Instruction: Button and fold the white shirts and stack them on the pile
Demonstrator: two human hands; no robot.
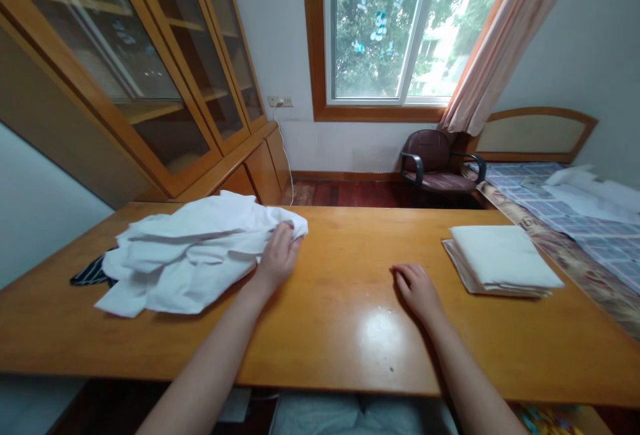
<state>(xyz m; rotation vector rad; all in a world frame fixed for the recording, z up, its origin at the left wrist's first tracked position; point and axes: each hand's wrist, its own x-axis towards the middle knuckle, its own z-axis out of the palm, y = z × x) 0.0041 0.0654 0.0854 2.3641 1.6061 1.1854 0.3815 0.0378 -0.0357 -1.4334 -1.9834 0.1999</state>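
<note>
A crumpled white cloth (185, 248) lies in a loose heap on the left of the wooden table (340, 328). At the right end of that heap, my left hand (281, 255) is closed on a bunched part of the fabric. My right hand (416, 288) rests on the tabletop with relaxed, slightly bent fingers and nothing in it. To its right sits a neat stack of folded white cloth (503, 258), apart from the hand. A dark striped fabric (93, 272) sticks out from under the heap's left side.
A glass-fronted wooden cabinet (170, 82) stands at the left beyond the table. Behind the table is a brown armchair (433, 158) below the window (385, 28). At the right, a bed (565, 202) with a checked cover lies alongside the table's edge.
</note>
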